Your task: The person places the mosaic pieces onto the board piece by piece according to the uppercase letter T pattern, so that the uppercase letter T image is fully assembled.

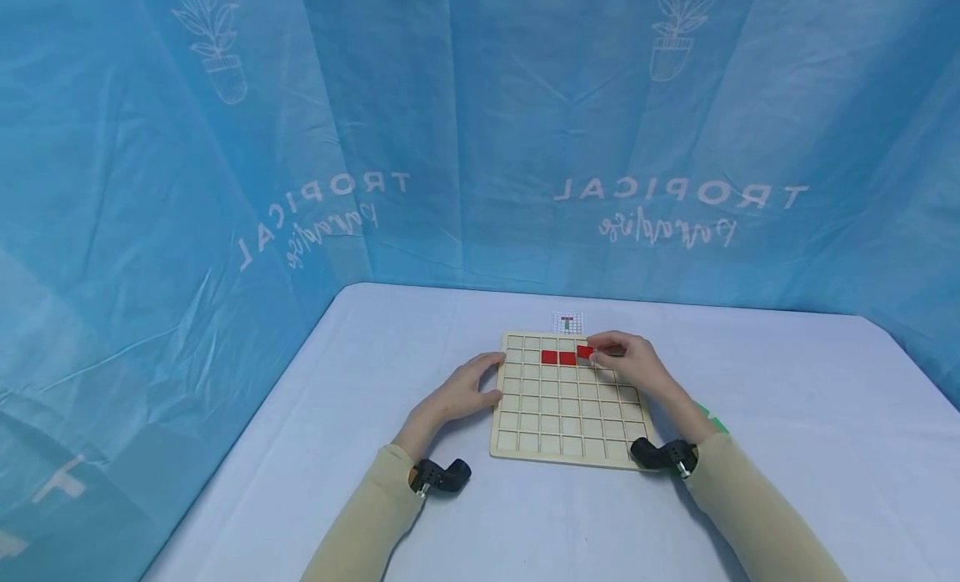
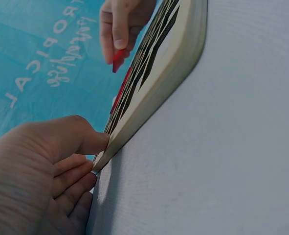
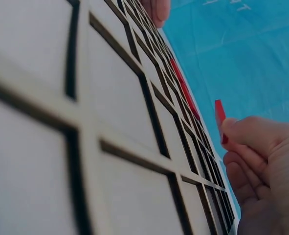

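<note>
A pale wooden board [image 1: 528,419] with a raised grid of square cells lies on the table. Two red square tiles [image 1: 558,358] sit side by side in one of its far rows. Above the cell to their right, my right hand [image 1: 633,361] pinches another red square tile [image 3: 219,115] between thumb and fingers, tilted and raised off the board in the right wrist view. At the board's left edge rests my left hand [image 1: 461,390], thumb and fingers spread along the rim; its thumb [image 2: 93,141] touches the edge in the left wrist view.
Behind the board lies a small printed card [image 1: 567,322] with a red and green T-shaped grid pattern. Green pieces [image 1: 716,423] show partly beneath the right forearm. A white cloth covers the table [image 1: 300,449], and blue printed curtains [image 1: 510,132] hang behind and at the left.
</note>
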The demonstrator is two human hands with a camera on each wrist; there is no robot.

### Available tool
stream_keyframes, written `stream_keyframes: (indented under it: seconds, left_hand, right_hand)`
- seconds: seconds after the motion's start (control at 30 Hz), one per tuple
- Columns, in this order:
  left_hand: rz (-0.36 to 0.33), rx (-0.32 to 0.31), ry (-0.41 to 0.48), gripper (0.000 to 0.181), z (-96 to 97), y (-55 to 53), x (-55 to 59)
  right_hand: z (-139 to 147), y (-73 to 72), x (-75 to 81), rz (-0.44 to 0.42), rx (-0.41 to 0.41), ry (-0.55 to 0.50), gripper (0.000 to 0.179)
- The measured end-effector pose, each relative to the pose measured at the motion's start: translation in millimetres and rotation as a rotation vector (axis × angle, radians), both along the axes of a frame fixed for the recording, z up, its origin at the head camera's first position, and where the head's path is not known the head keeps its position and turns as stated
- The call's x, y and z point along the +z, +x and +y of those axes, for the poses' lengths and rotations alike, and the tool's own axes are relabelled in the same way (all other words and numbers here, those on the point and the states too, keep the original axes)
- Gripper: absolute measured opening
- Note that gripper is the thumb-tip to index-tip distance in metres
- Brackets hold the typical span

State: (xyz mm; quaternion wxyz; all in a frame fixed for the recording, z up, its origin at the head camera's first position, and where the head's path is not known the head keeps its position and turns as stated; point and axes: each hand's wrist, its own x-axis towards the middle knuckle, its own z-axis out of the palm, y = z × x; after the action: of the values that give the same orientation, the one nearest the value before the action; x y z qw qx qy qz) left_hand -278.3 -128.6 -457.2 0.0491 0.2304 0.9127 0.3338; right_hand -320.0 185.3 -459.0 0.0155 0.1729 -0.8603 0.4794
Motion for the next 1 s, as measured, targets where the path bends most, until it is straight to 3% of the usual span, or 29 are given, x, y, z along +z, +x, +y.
stream_keyframes:
  seconds: [0.2,1.0]
  left_hand:
    - [0.011,-0.009,0.004,0.063,-0.9,-0.1,1.2]
    - [-0.006,0.000,0.002,0.064,-0.7,-0.5,-0.8]
  right_hand:
    - [-0.4,0.3,-1.6,-0.010,-0.010,0.025,0.033]
    - [0.3,0.4,-4.9,0.118,0.020,0.173,0.032]
